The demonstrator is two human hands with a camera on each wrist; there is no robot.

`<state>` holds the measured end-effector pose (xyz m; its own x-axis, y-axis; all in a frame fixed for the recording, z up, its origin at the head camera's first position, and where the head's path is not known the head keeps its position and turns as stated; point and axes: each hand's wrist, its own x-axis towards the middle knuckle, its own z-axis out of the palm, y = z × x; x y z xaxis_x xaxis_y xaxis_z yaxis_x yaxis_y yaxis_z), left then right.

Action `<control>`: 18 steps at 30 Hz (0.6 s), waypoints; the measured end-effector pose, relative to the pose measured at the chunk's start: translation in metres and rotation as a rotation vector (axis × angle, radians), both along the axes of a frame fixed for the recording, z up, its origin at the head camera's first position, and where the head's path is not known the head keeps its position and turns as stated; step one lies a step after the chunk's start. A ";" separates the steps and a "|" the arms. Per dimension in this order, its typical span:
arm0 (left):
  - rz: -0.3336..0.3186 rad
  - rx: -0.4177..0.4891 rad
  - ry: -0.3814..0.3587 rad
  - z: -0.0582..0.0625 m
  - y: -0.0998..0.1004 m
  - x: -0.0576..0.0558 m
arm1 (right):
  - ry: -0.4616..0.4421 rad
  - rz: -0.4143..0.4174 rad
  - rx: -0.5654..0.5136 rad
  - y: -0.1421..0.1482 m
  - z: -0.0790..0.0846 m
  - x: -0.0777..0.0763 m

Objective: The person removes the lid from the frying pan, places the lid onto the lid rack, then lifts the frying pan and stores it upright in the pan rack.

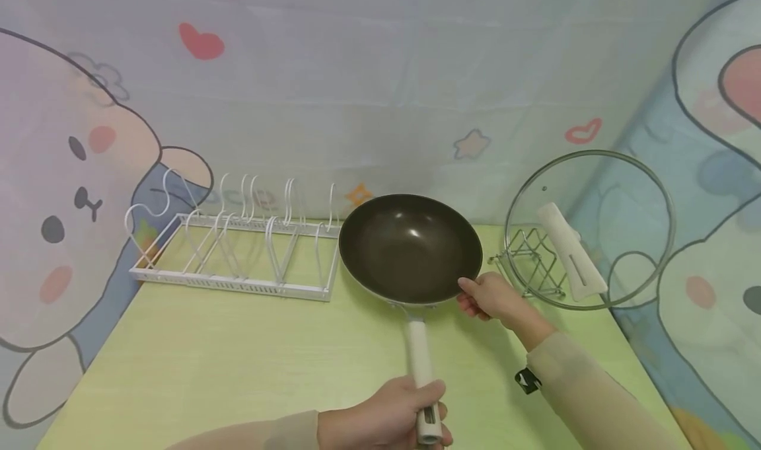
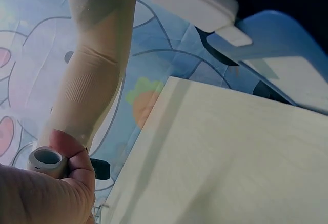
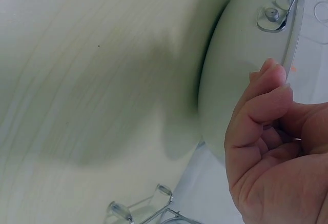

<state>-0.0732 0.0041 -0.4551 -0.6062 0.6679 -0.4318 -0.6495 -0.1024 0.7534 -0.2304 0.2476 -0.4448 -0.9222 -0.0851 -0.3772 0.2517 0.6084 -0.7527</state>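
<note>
A frying pan [image 1: 410, 248] with a dark inside and pale outside is near the middle of the head view, its light handle [image 1: 419, 351] pointing toward me. My left hand [image 1: 395, 410] grips the handle near its end, thumb on top. In the left wrist view, the handle's hollow end [image 2: 47, 158] pokes out of that hand [image 2: 54, 193]. My right hand [image 1: 490, 295] pinches the pan's near right rim between thumb and fingers. The right wrist view shows this hand [image 3: 271, 142] beside the pan's pale underside [image 3: 238, 75]. Whether the pan touches the table cannot be told.
To the left stands a white wire rack [image 1: 232, 285] with several upright loops. At the right, a glass lid with a pale handle [image 1: 573, 252] leans upright on a small metal wire stand [image 1: 538, 271]. A cartoon-print cloth [image 1: 380, 93] hangs behind the table [image 1: 238, 357].
</note>
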 end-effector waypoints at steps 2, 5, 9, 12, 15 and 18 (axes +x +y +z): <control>0.019 0.004 0.003 0.000 -0.001 -0.001 | 0.000 -0.005 -0.004 -0.002 -0.001 -0.001; 0.035 0.007 0.014 0.000 -0.002 -0.003 | 0.002 -0.008 -0.010 -0.004 -0.001 -0.003; 0.040 0.003 0.019 0.001 -0.004 -0.004 | 0.005 -0.012 -0.014 -0.007 0.000 -0.005; 0.041 0.003 0.024 0.000 -0.006 -0.005 | 0.000 -0.017 -0.015 -0.009 0.000 -0.006; 0.043 0.008 0.031 -0.001 -0.007 -0.006 | -0.002 -0.022 -0.020 -0.009 -0.001 -0.007; 0.049 0.003 0.036 -0.002 -0.007 -0.006 | -0.001 -0.030 -0.049 -0.008 -0.005 -0.002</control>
<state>-0.0792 -0.0028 -0.4573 -0.6534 0.6381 -0.4073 -0.6162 -0.1358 0.7758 -0.2322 0.2397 -0.4498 -0.9243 -0.0758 -0.3741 0.2699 0.5633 -0.7809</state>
